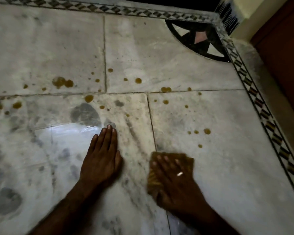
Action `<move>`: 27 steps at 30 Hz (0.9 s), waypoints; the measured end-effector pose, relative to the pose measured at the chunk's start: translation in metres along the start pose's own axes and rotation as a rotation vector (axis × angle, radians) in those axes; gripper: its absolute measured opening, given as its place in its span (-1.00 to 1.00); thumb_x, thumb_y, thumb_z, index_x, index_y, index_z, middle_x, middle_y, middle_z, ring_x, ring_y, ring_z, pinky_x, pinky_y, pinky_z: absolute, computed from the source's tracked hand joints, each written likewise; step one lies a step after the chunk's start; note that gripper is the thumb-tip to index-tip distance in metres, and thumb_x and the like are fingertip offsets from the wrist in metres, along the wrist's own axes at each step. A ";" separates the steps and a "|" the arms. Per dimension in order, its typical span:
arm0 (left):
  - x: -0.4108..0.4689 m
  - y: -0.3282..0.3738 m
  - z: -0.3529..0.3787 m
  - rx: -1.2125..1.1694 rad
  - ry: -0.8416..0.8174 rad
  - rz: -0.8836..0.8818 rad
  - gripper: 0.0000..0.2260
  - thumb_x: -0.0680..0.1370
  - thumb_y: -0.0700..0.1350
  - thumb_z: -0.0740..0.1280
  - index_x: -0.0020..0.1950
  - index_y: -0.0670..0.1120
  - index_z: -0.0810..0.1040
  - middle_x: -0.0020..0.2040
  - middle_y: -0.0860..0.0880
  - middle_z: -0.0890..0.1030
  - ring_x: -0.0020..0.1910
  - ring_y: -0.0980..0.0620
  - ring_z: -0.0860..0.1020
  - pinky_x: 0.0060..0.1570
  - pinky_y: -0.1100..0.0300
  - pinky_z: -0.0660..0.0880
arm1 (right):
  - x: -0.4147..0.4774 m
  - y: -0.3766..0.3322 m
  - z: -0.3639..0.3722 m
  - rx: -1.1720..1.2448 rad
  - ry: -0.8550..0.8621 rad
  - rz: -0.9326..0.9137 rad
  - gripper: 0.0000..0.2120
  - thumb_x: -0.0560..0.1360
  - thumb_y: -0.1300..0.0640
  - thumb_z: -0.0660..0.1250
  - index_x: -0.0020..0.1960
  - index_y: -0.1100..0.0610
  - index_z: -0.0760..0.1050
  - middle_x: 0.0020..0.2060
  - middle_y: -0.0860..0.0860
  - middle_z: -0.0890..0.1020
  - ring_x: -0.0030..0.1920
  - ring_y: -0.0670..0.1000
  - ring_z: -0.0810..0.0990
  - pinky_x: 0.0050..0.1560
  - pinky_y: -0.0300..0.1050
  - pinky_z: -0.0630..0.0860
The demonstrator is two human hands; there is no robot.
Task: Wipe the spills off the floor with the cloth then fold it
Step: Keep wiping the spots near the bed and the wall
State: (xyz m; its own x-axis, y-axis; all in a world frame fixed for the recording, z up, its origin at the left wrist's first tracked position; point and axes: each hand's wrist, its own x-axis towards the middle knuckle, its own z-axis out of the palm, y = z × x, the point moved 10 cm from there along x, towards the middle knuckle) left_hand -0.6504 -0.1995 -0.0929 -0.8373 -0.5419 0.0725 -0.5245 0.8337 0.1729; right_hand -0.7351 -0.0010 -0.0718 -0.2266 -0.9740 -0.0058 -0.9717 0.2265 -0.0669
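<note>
A small brownish-yellow cloth [155,177] lies flat on the white marble floor [219,167] at the lower right of the head view. My right hand [173,182] presses down on it, fingers spread, a ring on one finger; the hand is blurred. My left hand [102,158] rests flat on the bare floor just left of it, fingers together, holding nothing. Several amber spill drops dot the tiles ahead: a large blot [61,82] at the far left, a drop [138,80] in the middle, and a small cluster [206,131] just beyond the cloth.
A patterned inlay border [261,106] runs along the right and far sides of the floor, with a dark fan-shaped inlay [199,39] in the corner. A brown wooden door or panel [285,56] stands at the right. Grey smudges mark the tiles at the left.
</note>
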 end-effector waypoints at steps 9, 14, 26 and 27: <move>0.011 0.021 -0.007 -0.196 0.018 0.101 -0.44 0.62 -0.04 -0.01 0.59 -0.26 0.15 0.62 -0.22 0.12 0.62 -0.09 0.08 0.58 -0.02 -0.01 | 0.137 0.028 0.003 0.053 0.053 0.210 -0.34 0.59 -0.13 0.08 0.62 0.11 0.18 0.62 0.11 0.20 0.62 0.13 0.13 0.59 0.18 0.05; 0.007 0.031 -0.013 -0.376 0.029 0.098 -0.46 0.63 -0.05 0.00 0.58 -0.25 0.18 0.61 -0.18 0.17 0.61 -0.02 0.08 0.58 0.03 -0.04 | 0.076 -0.053 0.002 0.141 0.040 -0.002 -0.38 0.55 -0.08 0.20 0.57 0.06 0.28 0.63 0.04 0.19 0.64 0.04 0.04 0.61 0.15 0.04; 0.059 0.125 0.026 -0.105 -0.019 0.269 -0.43 0.61 0.00 0.04 0.54 -0.31 0.24 0.56 -0.28 0.25 0.55 -0.22 0.24 0.49 -0.16 0.18 | 0.015 0.197 -0.014 -0.002 0.113 0.696 -0.35 0.61 -0.09 0.05 0.59 0.26 0.20 0.59 0.20 0.24 0.57 0.23 0.25 0.54 0.24 0.21; 0.064 0.127 0.026 -0.099 -0.011 0.277 -0.43 0.61 -0.01 0.04 0.54 -0.31 0.25 0.55 -0.28 0.26 0.54 -0.23 0.26 0.49 -0.16 0.19 | 0.036 0.192 -0.015 -0.012 0.139 0.685 -0.36 0.62 -0.09 0.05 0.58 0.26 0.23 0.58 0.21 0.26 0.57 0.23 0.27 0.55 0.24 0.21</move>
State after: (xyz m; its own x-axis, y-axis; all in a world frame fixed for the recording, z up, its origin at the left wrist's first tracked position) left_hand -0.7748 -0.1252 -0.0922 -0.9485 -0.2932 0.1196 -0.2583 0.9349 0.2434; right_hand -0.9313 0.0075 -0.0703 -0.7944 -0.6014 0.0854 -0.6071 0.7903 -0.0828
